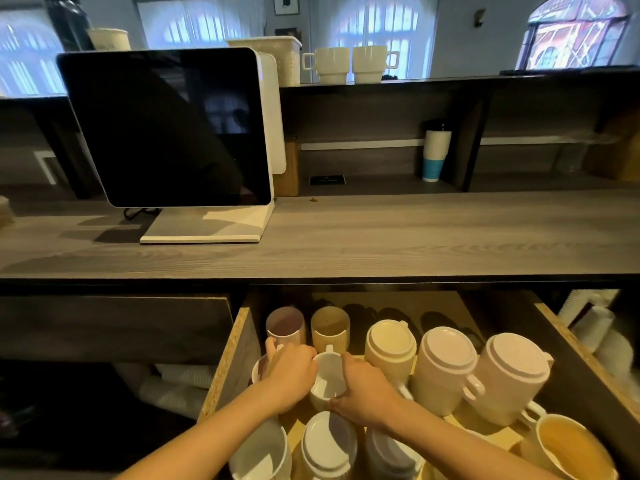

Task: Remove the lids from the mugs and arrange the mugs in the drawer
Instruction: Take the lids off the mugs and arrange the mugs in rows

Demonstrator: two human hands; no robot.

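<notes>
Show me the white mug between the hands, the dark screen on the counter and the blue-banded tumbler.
white mug [327, 381]: head view, its open inside.
dark screen [162, 126]: head view, middle of the glass.
tumbler [437, 145]: head view, white upper body.

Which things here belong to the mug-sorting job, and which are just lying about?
Job in hand:
- drawer
- white mug, held by the left hand and right hand
- lidded mugs
- open mugs

Lying about:
- screen
- two cups on the top shelf
- tumbler
</notes>
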